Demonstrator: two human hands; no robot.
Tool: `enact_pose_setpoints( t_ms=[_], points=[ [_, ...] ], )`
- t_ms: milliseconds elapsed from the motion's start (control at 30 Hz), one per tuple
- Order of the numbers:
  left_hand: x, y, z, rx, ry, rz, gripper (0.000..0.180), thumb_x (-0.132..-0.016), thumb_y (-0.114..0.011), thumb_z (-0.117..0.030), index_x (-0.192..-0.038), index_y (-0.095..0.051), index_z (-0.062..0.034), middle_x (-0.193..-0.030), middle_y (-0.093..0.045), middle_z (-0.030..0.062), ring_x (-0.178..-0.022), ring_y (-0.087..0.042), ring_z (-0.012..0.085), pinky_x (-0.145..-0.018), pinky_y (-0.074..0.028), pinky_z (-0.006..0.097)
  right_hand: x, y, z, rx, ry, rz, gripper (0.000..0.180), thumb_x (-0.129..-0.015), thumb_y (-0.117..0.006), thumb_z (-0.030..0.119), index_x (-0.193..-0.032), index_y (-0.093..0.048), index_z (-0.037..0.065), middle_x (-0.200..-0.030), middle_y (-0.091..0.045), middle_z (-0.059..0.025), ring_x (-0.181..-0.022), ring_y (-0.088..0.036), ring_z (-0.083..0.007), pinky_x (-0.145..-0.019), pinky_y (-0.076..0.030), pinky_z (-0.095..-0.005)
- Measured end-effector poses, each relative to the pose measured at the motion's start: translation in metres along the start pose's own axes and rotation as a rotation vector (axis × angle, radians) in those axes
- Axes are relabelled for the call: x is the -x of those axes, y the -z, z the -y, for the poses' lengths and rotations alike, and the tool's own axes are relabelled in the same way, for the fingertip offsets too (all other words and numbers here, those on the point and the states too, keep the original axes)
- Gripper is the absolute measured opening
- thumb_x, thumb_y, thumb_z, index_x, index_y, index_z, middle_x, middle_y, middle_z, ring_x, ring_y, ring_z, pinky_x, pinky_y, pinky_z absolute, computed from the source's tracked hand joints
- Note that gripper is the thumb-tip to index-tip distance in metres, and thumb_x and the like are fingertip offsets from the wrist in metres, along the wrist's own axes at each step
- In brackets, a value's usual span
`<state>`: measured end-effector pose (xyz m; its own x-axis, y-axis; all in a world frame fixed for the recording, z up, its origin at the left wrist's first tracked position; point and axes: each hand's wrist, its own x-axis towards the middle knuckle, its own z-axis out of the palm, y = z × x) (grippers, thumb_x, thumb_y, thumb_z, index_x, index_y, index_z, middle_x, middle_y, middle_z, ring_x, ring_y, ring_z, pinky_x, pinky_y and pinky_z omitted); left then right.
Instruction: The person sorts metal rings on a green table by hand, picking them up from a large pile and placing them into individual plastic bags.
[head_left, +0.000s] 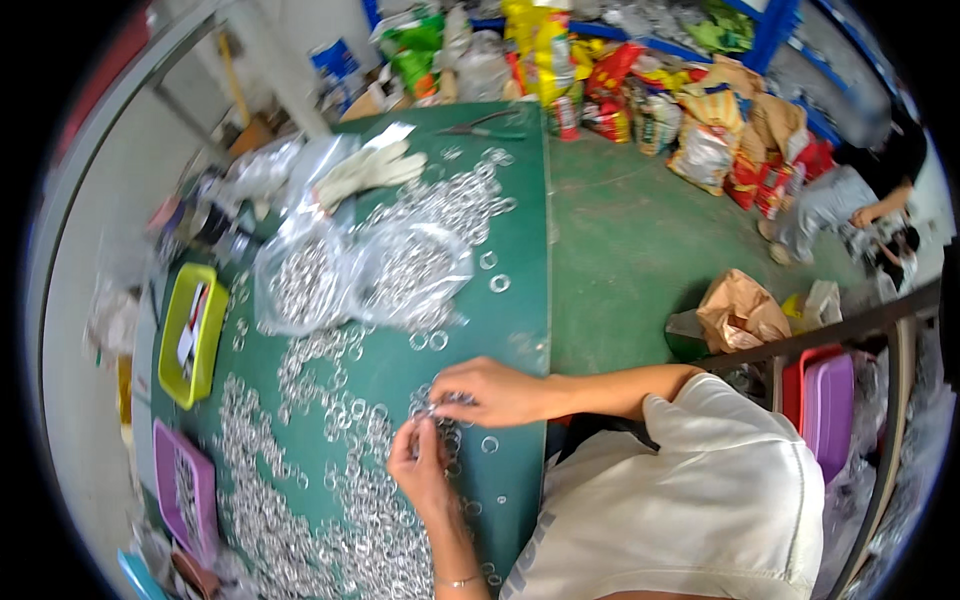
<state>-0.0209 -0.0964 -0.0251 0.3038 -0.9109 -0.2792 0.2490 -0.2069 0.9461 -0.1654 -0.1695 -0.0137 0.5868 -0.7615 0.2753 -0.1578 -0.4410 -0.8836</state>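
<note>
My left hand (422,468) comes up from the lower edge, its thumb and fingers pinched together. Meeting it from the right, my right hand (492,392) is closed too, with its fingertips close to the left ones. Between the two sets of fingertips shows a small shiny metal ring (433,409), partly hidden by the fingers. Beneath and around the hands lie loose metal rings (370,490), spread thickly over the green tabletop (510,335). Beyond the hands are two clear plastic bags of rings, one on the left (300,285) and one on the right (412,272).
A yellow-green basket (168,355) and a purple basket (205,500) stand along the table's left side. A white glove (375,172) and scissors (480,128) lie at the far end. Colourful sacks (700,150) line the floor; a person (845,195) sits at far right.
</note>
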Motion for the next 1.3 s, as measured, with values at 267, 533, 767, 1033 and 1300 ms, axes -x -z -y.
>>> enact_pose_setpoints(
  t_ms=[267, 533, 767, 1033, 1300],
  points=[
    [0.001, -0.011, -0.007, -0.142, -0.100, -0.069, 0.012, -0.085, -0.053, -0.007, -0.094, -0.058, -0.0003, -0.058, -0.044, -0.0045, -0.046, -0.034, 0.0007, -0.038, -0.023, 0.016, 0.005, -0.003, 0.003, 0.023, 0.085, -0.008, 0.017, -0.081, -0.057, 0.017, -0.084, -0.053, 0.001, -0.076, -0.055, -0.0120, -0.068, -0.054, -0.0312, -0.062, -0.043, -0.0384],
    [0.004, 0.005, -0.013, -0.234, -0.188, -0.021, 0.016, -0.084, -0.054, -0.001, -0.099, -0.058, 0.0005, -0.080, -0.059, 0.0024, -0.068, -0.051, 0.0065, -0.058, -0.041, 0.019, -0.003, 0.001, 0.016, -0.670, -0.572, 0.052, 0.014, -0.088, -0.053, 0.015, -0.090, -0.057, 0.002, -0.069, -0.053, -0.0024, -0.044, -0.037, -0.0007, -0.038, -0.024, -0.0158],
    [0.009, 0.003, -0.011, -0.325, -0.374, -0.088, 0.013, -0.081, -0.060, -0.005, -0.093, -0.062, -0.0014, -0.068, -0.051, -0.0015, -0.051, -0.038, 0.0034, -0.043, -0.029, 0.019, -0.008, 0.002, 0.016, -0.709, -0.557, 0.106, 0.017, -0.088, -0.050, 0.016, -0.087, -0.055, 0.000, -0.070, -0.054, -0.0029, -0.042, -0.035, -0.0015, -0.038, -0.024, -0.0170],
    [0.013, -0.009, -0.017, -0.588, -0.522, -0.111, 0.010, -0.071, -0.067, 0.001, -0.078, -0.062, -0.0017, -0.062, -0.043, 0.0004, -0.051, -0.038, 0.0055, -0.044, -0.029, 0.021, -0.006, -0.001, 0.016, -0.531, -0.500, 0.110, 0.014, -0.089, -0.050, 0.016, -0.085, -0.054, 0.002, -0.058, -0.045, 0.0040, -0.044, -0.031, -0.0008, -0.038, -0.023, -0.0180],
    [0.010, 0.008, -0.017, 0.130, -0.054, 0.147, 0.004, -0.086, -0.051, -0.006, -0.085, -0.053, -0.0027, -0.062, -0.042, -0.0041, -0.050, -0.037, 0.0031, -0.042, -0.026, 0.017, -0.007, -0.004, 0.018, -0.556, -0.572, 0.102, 0.018, -0.090, -0.049, 0.016, -0.079, -0.052, 0.002, -0.061, -0.046, 0.0024, -0.043, -0.034, -0.0013, -0.038, -0.024, -0.0183]
  ],
)
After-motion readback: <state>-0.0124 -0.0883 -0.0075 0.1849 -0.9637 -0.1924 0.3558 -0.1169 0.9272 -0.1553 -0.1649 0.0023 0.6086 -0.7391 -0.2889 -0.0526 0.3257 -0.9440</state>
